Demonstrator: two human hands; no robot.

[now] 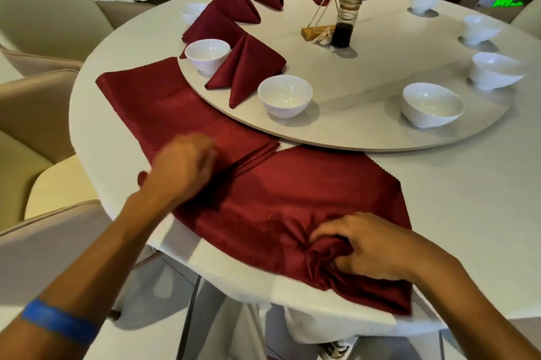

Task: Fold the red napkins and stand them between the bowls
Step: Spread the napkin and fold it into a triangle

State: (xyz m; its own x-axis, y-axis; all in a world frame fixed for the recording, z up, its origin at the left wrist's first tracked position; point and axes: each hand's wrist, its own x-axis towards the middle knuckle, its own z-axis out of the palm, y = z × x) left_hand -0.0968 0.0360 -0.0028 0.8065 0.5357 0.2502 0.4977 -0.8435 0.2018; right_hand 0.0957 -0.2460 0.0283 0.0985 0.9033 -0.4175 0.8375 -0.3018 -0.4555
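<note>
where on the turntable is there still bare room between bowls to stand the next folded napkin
Free: the gap between the near bowl and the next bowl to its right, and the gaps between the bowls further round the right rim. Crowded: the left arc, where folded napkins already fill the gaps, and the centre around the sauce bottle.

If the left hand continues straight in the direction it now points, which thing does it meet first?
Probably the stack of flat napkins just ahead of the left hand, which is blurred; farther on stands a white bowl.
</note>
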